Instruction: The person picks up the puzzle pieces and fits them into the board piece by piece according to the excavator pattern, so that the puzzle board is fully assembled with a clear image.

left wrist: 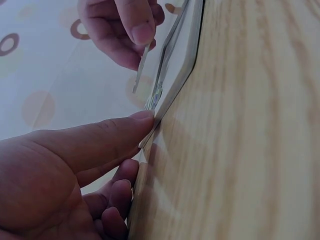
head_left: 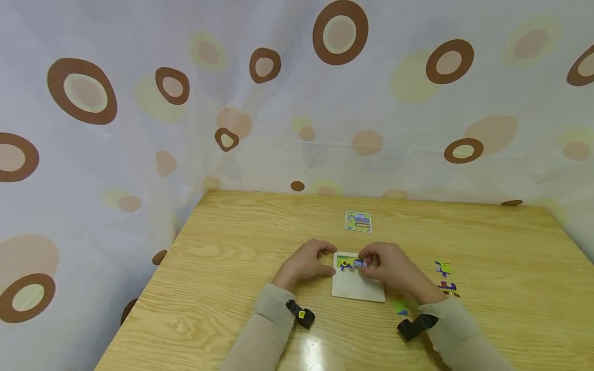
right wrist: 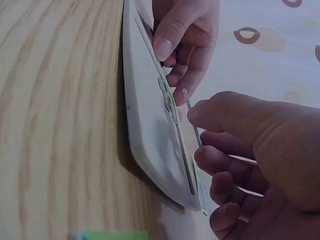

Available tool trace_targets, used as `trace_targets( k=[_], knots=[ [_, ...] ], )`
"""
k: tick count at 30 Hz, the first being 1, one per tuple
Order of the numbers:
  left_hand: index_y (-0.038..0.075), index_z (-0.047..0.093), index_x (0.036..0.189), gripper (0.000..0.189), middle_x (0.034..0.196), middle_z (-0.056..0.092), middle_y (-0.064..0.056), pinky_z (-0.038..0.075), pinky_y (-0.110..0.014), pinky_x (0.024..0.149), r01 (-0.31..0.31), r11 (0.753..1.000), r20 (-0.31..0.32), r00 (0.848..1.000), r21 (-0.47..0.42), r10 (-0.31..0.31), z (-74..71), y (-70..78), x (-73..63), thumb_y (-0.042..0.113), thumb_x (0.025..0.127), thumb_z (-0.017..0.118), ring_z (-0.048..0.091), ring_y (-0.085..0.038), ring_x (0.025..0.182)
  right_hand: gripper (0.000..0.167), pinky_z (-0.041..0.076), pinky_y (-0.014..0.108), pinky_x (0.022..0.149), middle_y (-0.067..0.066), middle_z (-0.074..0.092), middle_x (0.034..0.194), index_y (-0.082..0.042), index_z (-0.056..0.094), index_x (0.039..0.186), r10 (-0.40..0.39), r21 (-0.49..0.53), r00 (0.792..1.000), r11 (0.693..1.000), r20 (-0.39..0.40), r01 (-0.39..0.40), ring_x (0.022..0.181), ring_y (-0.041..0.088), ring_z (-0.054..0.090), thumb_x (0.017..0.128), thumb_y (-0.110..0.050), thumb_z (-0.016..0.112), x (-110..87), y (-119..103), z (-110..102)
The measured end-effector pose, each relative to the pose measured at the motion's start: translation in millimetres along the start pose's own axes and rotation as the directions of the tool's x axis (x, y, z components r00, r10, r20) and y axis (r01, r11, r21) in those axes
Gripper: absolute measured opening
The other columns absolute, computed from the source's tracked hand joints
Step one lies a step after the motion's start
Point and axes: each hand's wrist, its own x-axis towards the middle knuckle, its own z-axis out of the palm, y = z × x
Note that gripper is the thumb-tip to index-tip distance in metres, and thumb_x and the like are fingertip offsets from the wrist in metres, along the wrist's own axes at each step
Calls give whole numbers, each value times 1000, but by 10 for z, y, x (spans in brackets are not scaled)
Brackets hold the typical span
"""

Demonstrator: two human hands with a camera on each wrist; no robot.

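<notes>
A white square puzzle tray lies on the table with a few joined puzzle pieces along its far side. My left hand holds the tray's left edge, thumb at the near part and fingers toward the far corner. Over the tray's right part, my right hand pinches a thin puzzle piece between thumb and fingers. Seen edge-on in both wrist views, that piece is tilted and raised off the tray; its printed face is mostly hidden there.
Beyond the tray lies a square picture card showing an excavator. Two loose pieces, one yellow-green and one dark purple, lie to the right. Another green and blue piece sits partly under my right wrist. Patterned cloth hangs behind the table.
</notes>
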Motion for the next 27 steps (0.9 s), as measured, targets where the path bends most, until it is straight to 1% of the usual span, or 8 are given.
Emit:
trace_targets(
  k=[5,11,15,27],
  knots=[
    [10,66,127,47,120,63,0,44,-31,95,10,1000,-3,1000,3,-10,-2,12,6,14,83,82,54,-16,107,16,44,29,62,-4,59,80,-6,72,99,-2,4,1000,1000,-9,2,71,15,51,84,-10,77,35,-7,8],
    [9,65,127,48,121,63,-1,43,-31,96,5,1000,3,1000,7,-5,2,12,6,14,82,82,54,-16,107,14,44,29,63,-4,60,81,-8,73,97,2,-5,1000,1000,8,-2,72,14,51,84,-10,76,45,17,31],
    [9,66,127,48,120,63,-2,43,-32,95,4,1000,-2,1000,10,-4,7,4,-1,13,82,82,54,-16,107,13,44,29,63,-4,60,82,-9,74,97,0,-8,1000,1000,4,1,72,15,51,84,-10,76,45,33,42],
    [9,65,127,48,121,63,-2,43,-33,96,-4,1000,-2,1000,5,4,6,11,-6,13,83,81,54,-17,108,14,42,31,64,-2,58,82,-10,74,99,19,-33,1000,999,15,-18,73,15,49,86,-12,76,77,48,61]
  ],
)
